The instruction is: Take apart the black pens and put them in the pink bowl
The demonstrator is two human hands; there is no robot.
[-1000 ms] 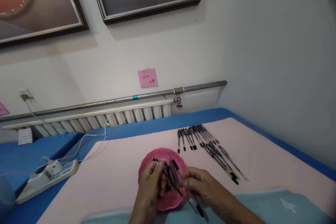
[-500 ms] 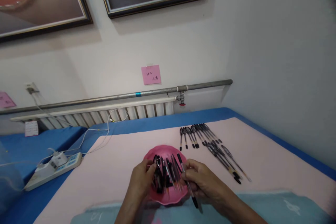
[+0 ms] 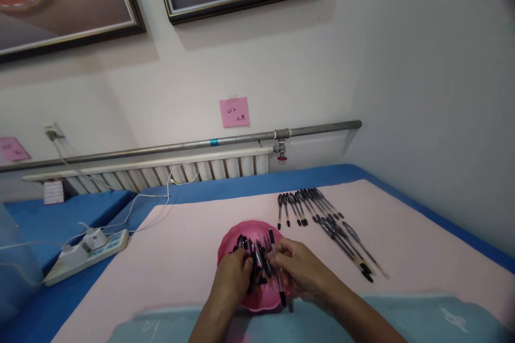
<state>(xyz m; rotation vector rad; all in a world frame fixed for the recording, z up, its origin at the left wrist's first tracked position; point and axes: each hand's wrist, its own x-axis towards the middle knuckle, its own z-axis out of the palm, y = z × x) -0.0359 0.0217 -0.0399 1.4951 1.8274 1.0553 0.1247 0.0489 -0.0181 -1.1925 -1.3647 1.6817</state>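
A pink bowl (image 3: 233, 236) full of black pens and pen parts sits on the pink cloth in front of me. My left hand (image 3: 233, 276) reaches into the bowl with its fingers curled among the parts; what they grip is hidden. My right hand (image 3: 300, 268) is closed on a black pen (image 3: 276, 262) that stands nearly upright over the bowl's right side. A row of finished black pens (image 3: 322, 217) lies on the cloth to the right of the bowl.
A white power strip (image 3: 86, 249) with cables lies at the left on the blue cover. A radiator (image 3: 161, 174) and a grey pipe run along the wall. A light blue towel (image 3: 422, 316) covers the near edge. A wall closes the right side.
My right hand has brought the pen from a slant at the bowl's near right edge up over the bowl. My left hand has dipped deeper among the parts. The view shifted slightly.
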